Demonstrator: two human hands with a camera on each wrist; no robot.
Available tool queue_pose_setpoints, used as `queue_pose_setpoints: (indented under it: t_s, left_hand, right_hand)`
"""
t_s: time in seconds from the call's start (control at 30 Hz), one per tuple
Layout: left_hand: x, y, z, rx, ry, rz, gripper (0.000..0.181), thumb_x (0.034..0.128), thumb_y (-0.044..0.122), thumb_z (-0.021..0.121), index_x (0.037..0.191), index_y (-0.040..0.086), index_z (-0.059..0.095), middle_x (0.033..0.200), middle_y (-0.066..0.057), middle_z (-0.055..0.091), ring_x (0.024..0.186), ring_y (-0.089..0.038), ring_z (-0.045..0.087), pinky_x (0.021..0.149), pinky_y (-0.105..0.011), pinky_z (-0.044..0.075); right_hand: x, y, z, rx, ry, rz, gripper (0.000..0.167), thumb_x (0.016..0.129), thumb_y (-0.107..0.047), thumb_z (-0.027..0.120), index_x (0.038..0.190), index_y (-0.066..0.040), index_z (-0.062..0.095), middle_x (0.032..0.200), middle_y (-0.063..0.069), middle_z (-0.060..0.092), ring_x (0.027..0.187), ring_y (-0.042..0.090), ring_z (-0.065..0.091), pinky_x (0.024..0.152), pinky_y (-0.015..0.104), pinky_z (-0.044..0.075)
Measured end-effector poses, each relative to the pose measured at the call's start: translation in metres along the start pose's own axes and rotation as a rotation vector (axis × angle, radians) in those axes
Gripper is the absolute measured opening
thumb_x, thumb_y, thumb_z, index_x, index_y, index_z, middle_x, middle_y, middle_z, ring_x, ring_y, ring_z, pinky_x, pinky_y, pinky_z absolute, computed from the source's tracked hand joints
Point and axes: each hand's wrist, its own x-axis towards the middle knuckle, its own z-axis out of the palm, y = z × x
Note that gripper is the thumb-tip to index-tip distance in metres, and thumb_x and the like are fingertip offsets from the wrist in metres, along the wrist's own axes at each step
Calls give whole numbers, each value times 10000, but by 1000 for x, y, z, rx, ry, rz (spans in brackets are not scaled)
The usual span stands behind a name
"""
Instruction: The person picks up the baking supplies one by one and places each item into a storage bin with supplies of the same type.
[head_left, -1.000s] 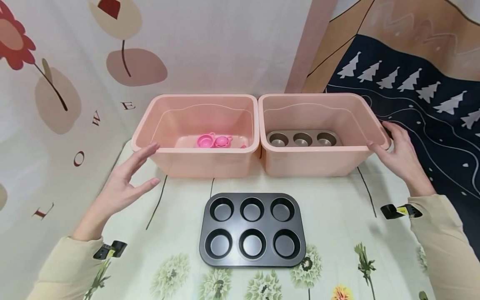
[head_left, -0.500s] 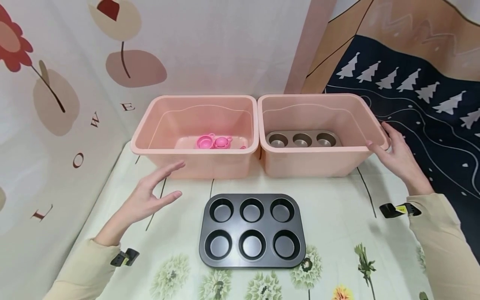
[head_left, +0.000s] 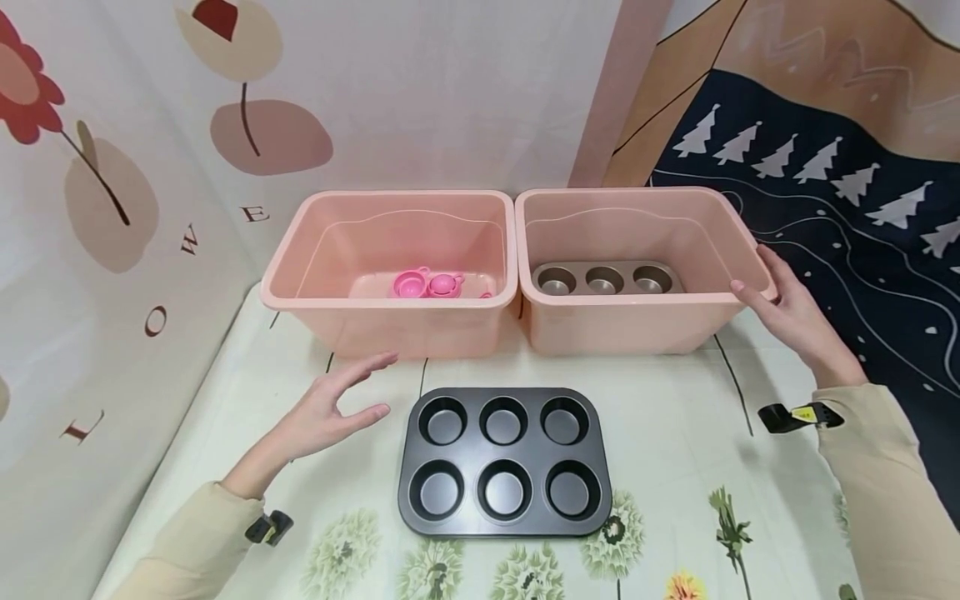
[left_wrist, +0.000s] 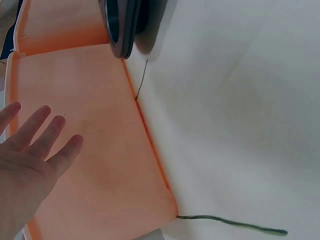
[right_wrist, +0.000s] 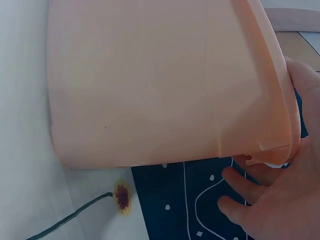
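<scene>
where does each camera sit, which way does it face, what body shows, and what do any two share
Head: on the head, facing forward and down at left bin, right bin and muffin pan; left hand, right hand and sleeves show.
Left wrist: on that wrist, facing the left bin's outer wall; left hand shows.
Right wrist: on that wrist, facing the right bin's outside; right hand shows.
Shared: head and left wrist both show the muffin pan.
</scene>
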Motion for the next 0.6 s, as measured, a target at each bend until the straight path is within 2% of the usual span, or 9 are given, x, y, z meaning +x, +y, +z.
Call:
queue_pose_setpoints:
  t_s: [0.27,0.6]
  left_hand:
    - [-1,-7,13,-4,-48,-26,607,830,50,750,1384,31,504,1329,-78,570,1230,-215,509,1003,-257,400]
    - [-4,-14,21,-29,-88,-40,558,848,57,734,1360,5,518,1325,-97,573,1211,-262,528,966,-450,449]
  right_hand:
    - [1,4,1,17,-1,17,780,1006,-317,489,1555,-100,-21,1571,247,39,1383,482,123,1064,663,123]
    - [0,2,2,11,5,30,778,1006,-327,493,1560,-146,-22,1579,224,35,1390,471,116,1073,656,115]
